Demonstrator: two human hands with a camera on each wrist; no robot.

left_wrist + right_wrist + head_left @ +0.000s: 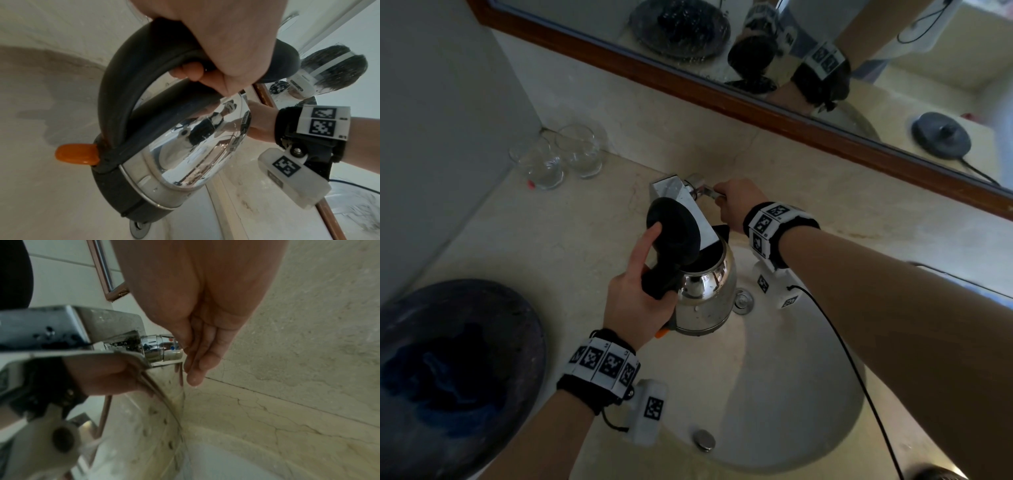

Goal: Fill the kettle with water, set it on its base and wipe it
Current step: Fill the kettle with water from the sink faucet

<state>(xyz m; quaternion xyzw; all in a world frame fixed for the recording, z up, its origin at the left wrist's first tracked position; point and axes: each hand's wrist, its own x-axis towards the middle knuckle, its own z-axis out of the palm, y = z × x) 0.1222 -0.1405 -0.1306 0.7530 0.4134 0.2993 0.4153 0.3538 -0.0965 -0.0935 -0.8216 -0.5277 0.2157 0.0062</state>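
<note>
A shiny steel kettle (705,294) (185,146) hangs over the sink basin (774,411), its mouth under the square chrome tap spout (678,195) (51,327). My left hand (633,294) (226,40) grips its black handle, thumb against the raised black lid (674,233). An orange switch (76,154) sticks out at the handle's foot. My right hand (736,205) (201,345) pinches the tap lever (709,192) beside the chrome knob (162,347). I cannot make out a water stream. The kettle's round black base (941,135) shows only as a mirror reflection.
A dark round tray (517,308) holding a blue cloth (441,387) sits on the counter at the left. Two clear glasses (541,164) (582,150) stand in the back left corner. A wood-framed mirror (825,133) runs along the back wall. A drain plug (703,440) lies in the basin.
</note>
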